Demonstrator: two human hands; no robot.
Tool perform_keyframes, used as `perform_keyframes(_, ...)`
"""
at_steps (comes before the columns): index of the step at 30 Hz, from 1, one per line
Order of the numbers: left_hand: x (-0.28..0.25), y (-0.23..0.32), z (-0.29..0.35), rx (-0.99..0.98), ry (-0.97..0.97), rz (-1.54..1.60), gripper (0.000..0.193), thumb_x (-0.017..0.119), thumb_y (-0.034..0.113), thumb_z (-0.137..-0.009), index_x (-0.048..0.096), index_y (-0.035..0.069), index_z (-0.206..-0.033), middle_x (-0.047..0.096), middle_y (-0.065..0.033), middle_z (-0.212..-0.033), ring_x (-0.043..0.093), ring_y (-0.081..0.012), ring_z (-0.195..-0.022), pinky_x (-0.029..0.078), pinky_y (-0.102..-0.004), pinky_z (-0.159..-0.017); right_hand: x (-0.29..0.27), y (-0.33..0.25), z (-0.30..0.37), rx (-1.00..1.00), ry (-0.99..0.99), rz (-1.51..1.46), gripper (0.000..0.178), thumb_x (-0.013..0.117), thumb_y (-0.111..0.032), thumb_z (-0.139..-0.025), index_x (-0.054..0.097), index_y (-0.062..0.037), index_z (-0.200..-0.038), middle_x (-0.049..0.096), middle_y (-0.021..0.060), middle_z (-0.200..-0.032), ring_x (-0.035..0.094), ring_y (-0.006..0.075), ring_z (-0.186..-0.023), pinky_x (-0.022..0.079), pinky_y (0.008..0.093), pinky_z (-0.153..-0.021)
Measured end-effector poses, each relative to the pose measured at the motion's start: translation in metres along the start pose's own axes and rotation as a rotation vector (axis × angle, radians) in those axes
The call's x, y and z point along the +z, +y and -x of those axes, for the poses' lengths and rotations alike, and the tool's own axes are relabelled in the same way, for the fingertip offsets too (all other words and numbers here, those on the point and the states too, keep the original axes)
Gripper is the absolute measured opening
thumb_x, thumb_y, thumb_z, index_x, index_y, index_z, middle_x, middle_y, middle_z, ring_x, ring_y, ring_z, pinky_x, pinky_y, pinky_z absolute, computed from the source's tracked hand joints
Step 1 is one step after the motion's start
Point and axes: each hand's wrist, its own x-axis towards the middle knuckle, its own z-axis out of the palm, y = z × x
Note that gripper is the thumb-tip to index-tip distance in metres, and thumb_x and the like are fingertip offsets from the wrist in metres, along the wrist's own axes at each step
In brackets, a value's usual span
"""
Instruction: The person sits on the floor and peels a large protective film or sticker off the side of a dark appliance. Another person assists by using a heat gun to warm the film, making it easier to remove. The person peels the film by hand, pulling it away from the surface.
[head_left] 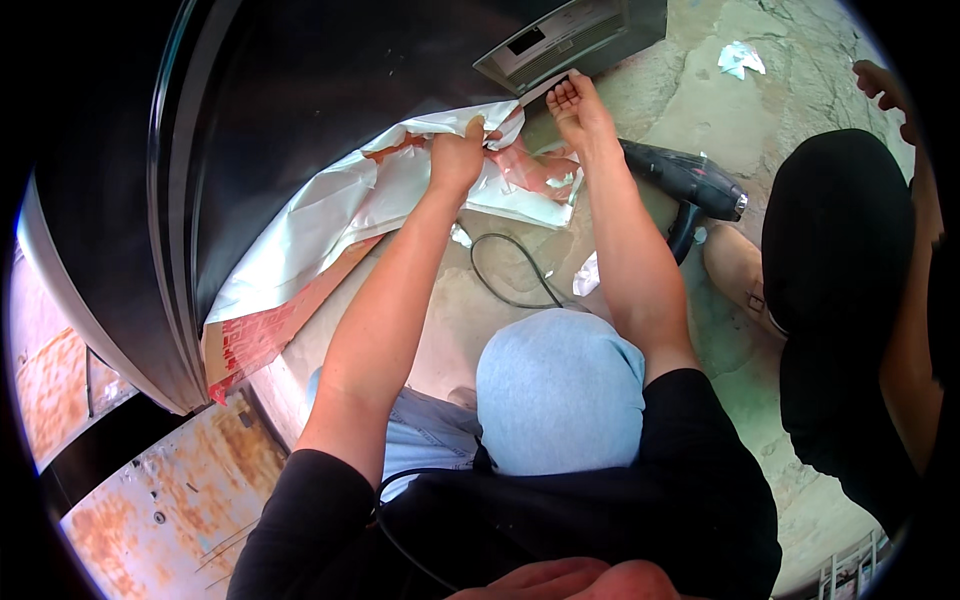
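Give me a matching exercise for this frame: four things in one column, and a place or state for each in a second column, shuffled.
Things:
1. left hand
2. right hand
3. heat gun
4. black cord

Places or states:
A. lying on the concrete floor, right of the person's right forearm
B. gripping the crumpled silvery film
C. looped on the floor between the forearms
D. open, fingers stretched toward the dark panel

Pairs: 1-B, 2-D, 3-A, 4-C

The rough concrete floor (pixel 700 110) carries a black heat gun (pixel 690 185) near its right side, with a dark cord (pixel 510 270) looping beside it. Crumpled scraps of film (pixel 740 58) lie toward the far edge, and another scrap (pixel 587 275) rests near the cord.
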Motion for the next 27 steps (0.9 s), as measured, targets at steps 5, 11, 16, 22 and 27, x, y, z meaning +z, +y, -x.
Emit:
perform_keyframes(5,-0.003,-0.007,-0.003,-0.002,-0.017,-0.006,0.028,0.051,0.013,-0.103,0.061,-0.010,-0.115,0.070,-0.0144,-0.105,0.071,-0.0206,-0.090,0.058,-0.0308,-0.070,0.003,0.001,0.001,0.010,0.020,0.004,0.012,0.070,-0.011,-0.091,0.062,-0.0033,-0.091,0.056,0.0056,-0.086,0.054,0.0182,-0.082,0.051,0.0368,-0.083)
perform_keyframes(11,-0.001,-0.006,-0.001,0.038,-0.014,0.021,0.028,0.051,0.013,-0.103,0.061,-0.009,-0.116,0.070,-0.0140,-0.106,0.071,-0.0202,-0.091,0.058,-0.0308,-0.070,-0.003,0.002,-0.005,-0.011,-0.008,0.054,0.013,0.070,-0.010,-0.091,0.059,-0.0038,-0.088,0.057,0.0052,-0.084,0.055,0.0181,-0.080,0.052,0.0373,-0.083)
perform_keyframes(16,-0.003,-0.007,-0.002,-0.006,-0.018,-0.004,0.028,0.052,0.013,-0.102,0.061,-0.010,-0.117,0.070,-0.0142,-0.106,0.071,-0.0204,-0.091,0.058,-0.0309,-0.071,-0.003,0.004,-0.001,-0.015,-0.003,-0.006,0.013,0.070,-0.011,-0.090,0.061,-0.0020,-0.092,0.057,0.0064,-0.087,0.055,0.0194,-0.083,0.051,0.0376,-0.082)
perform_keyframes(22,-0.002,-0.013,-0.005,0.055,0.016,-0.010,0.028,0.053,0.014,-0.102,0.062,-0.010,-0.112,0.072,-0.0145,-0.102,0.071,-0.0206,-0.087,0.058,-0.0318,-0.071,0.001,0.001,-0.002,-0.012,0.009,0.007,0.014,0.071,-0.012,-0.090,0.061,-0.0032,-0.092,0.057,0.0059,-0.086,0.056,0.0196,-0.081,0.052,0.0382,-0.082)
perform_keyframes(27,-0.001,-0.007,-0.003,0.025,-0.005,0.003,0.029,0.052,0.012,-0.103,0.061,-0.010,-0.117,0.069,-0.0148,-0.108,0.072,-0.0210,-0.093,0.060,-0.0313,-0.072,0.000,0.003,-0.007,-0.056,0.029,0.076,0.012,0.068,-0.011,-0.092,0.061,-0.0018,-0.094,0.057,0.0069,-0.087,0.056,0.0193,-0.082,0.052,0.0384,-0.081)
